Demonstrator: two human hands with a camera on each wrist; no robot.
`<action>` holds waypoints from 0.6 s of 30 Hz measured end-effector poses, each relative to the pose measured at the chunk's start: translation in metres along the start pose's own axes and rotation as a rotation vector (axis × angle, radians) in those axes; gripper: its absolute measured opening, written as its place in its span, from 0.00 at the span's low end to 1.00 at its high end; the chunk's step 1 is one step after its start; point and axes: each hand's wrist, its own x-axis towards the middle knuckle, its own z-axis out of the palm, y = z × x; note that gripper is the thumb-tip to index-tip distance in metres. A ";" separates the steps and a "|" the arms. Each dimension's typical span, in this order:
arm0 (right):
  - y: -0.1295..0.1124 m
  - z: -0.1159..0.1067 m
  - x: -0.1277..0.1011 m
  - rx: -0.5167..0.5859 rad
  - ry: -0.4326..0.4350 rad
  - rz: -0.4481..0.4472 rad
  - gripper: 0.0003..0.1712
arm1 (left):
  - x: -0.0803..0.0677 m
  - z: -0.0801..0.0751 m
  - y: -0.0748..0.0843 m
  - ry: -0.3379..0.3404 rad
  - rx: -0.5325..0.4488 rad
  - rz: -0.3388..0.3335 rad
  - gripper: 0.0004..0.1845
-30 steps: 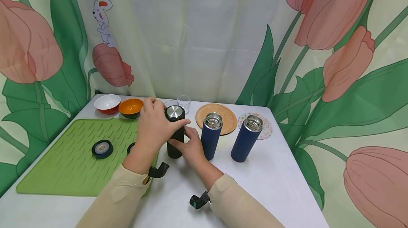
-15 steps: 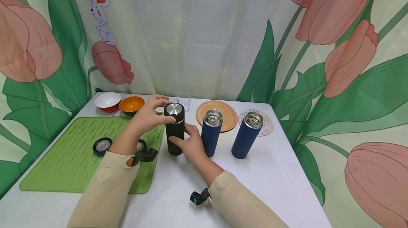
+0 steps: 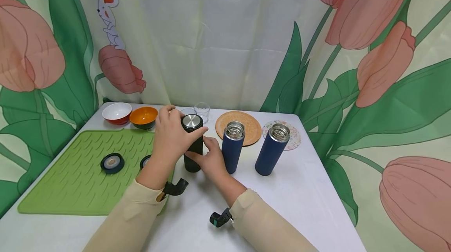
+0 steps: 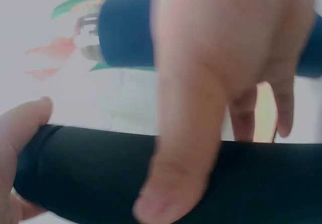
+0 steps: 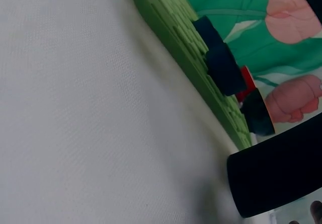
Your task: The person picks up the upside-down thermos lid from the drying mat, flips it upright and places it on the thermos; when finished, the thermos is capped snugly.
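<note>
Two hands clasp the black flask (image 3: 193,144), upright on the table (image 3: 303,193): the left hand (image 3: 172,136) curls round its upper part below the steel-topped lid (image 3: 192,121), hiding much of the body, while the right hand (image 3: 210,158) grips lower down. Just right of that hand stand two open blue flasks (image 3: 232,147), one partly blocked by it.

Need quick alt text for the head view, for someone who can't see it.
Both hands hold an upright black flask on a white table: left hand around its top, right hand at its base. Two open blue flasks stand to its right, a green mat left.
</note>
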 end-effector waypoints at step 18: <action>0.001 0.000 0.001 0.005 -0.005 -0.011 0.36 | 0.025 -0.018 -0.021 -0.399 -0.144 -0.003 0.42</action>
